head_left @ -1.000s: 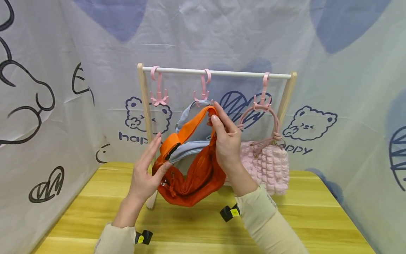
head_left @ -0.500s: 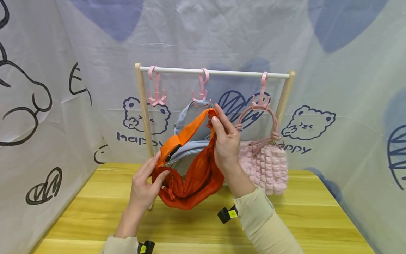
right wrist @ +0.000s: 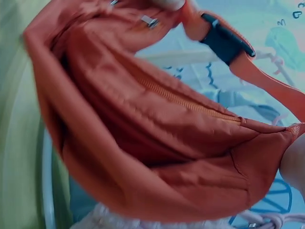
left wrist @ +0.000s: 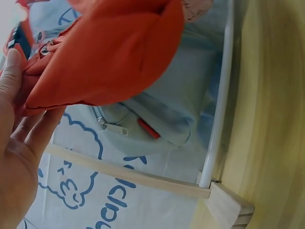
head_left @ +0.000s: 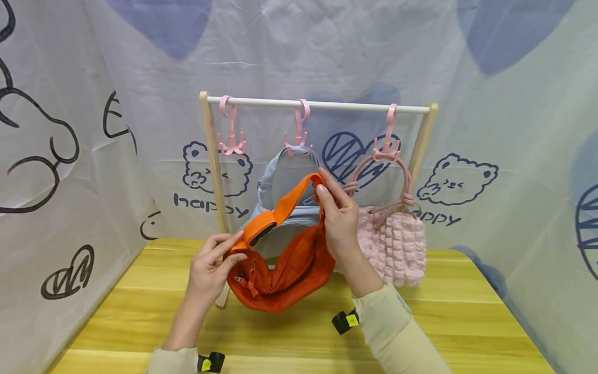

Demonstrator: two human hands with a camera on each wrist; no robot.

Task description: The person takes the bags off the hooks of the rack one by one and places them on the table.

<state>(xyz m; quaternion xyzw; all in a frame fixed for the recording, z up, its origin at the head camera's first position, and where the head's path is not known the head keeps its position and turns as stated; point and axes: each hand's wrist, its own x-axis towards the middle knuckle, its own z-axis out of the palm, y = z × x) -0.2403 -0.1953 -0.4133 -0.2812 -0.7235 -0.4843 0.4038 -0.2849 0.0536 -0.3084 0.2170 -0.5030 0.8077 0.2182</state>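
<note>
An orange waist bag [head_left: 285, 275] hangs between my two hands, in front of the rack. My left hand [head_left: 212, 267] pinches its left end where the strap meets the body, thumb toward me. At the right end, my right hand [head_left: 338, 218] grips the strap with thumb and fingers. The bright orange strap [head_left: 291, 200] arches over the bag, and its black buckle [right wrist: 224, 40] shows clearly in the right wrist view. A zipper [right wrist: 186, 100] runs along the bag. Behind it, a light blue bag [head_left: 268, 182] hangs from the middle pink hook [head_left: 299, 130], partly hidden.
A wooden rack with a white bar [head_left: 345, 108] stands on the wooden table [head_left: 140, 301]. A pink puffy bag [head_left: 394, 244] hangs from the right pink hook [head_left: 388, 135]. The left pink hook [head_left: 232, 135] holds nothing. A patterned cloth [head_left: 528, 130] surrounds the table.
Both hands and the orange bag have lowered slightly. My left fingers, spread beside the bag a second ago, now close on its left end. More of the light blue bag's strap shows.
</note>
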